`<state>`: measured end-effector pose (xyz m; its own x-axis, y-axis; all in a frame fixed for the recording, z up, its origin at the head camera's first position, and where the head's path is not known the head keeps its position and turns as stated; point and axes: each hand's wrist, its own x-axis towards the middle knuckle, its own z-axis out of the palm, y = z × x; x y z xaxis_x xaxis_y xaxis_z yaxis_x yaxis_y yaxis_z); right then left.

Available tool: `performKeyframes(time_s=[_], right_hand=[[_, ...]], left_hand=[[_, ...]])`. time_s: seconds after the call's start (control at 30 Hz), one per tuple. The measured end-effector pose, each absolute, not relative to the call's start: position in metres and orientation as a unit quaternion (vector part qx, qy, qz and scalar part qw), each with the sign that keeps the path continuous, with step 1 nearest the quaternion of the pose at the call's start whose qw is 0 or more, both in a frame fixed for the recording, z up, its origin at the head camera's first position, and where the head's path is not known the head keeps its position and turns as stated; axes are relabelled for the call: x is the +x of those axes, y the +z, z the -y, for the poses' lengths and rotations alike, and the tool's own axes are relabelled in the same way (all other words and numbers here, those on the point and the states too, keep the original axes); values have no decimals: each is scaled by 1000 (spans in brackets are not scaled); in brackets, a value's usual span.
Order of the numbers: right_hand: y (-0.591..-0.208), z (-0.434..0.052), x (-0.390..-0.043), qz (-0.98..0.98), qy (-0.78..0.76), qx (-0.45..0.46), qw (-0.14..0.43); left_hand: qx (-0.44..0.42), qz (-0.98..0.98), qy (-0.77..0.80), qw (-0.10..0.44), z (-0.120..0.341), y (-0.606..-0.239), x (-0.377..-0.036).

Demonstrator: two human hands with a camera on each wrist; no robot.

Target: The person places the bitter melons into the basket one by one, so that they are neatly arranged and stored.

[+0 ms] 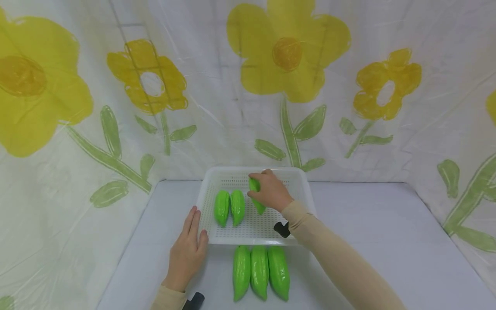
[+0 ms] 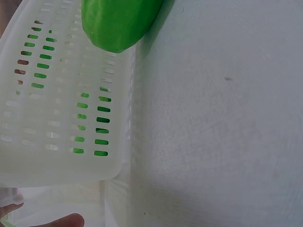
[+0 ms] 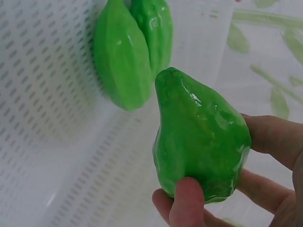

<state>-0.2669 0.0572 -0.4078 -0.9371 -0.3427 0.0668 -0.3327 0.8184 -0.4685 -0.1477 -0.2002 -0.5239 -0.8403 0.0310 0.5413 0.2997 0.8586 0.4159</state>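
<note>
A: Where was the held green fruit [image 3: 203,137]?

B: In the right hand [image 1: 272,191], over the white perforated basket [image 1: 252,242], right of the two green fruits [image 1: 222,207] lying side by side in it. Fingers and thumb clamped round the fat end, tapered end free. Couldn't tell if it touched the basket floor.

A: Left hand [image 1: 187,254]?

B: By the basket's left rim, nothing gripped that I could see. Index and middle close together, thumb spread apart. Contact looked likely, not certain.

A: Main risk?

B: Slip, my guess. Glossy skin, hold at one end, so the tapered end could have swung down. Released high, it could have rolled into the pair.

A: Anything else?

B: Basket shift. Right forearm crossed above its near right corner; a low elbow could have bumped it, and the left hand looked like a light brace at best. The three green fruits [image 1: 259,273] on the table [image 1: 368,228] sat right at the near rim, so they'd have been shoved first.
</note>
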Motion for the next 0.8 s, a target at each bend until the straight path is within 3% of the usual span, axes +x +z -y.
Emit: performKeyframes(time_s=[0.3,0.8], right_hand=[[-434,-44,-282,-958,-228,-171,31],[-464,-25,-300,-939,-265,-129,179]], left_hand=[[-89,926,-248,271,201,-524,-148],[-92,926,-250,269,201,-524,-148]])
